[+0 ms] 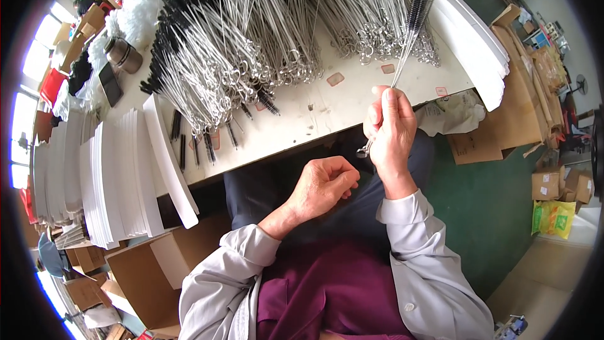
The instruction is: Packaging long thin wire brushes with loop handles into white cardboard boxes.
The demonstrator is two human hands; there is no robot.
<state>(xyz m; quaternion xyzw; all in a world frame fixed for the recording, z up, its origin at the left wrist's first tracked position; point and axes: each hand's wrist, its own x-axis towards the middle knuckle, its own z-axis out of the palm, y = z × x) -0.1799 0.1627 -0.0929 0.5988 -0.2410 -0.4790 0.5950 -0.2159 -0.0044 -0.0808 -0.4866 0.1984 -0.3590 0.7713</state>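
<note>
Brushes (pixel 412 22) pinched in right hand (pixel 391 129) fingers (upright).

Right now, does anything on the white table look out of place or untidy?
Yes, a few loose brushes lie apart from the big heaps, near the table's front edge beside the stacked white cards. The right hand holds a small bundle of brushes; the left hand holds nothing visible.

The brushes (pixel 412 22) have shiny twisted wire stems and matt black bristles. The bench (pixel 327 104) top is smooth, pale and scuffed. White card sheets (pixel 119 170) look matt, the boxes (pixel 135 277) plain brown cardboard. The sleeve (pixel 415 245) is soft grey cloth.
</note>
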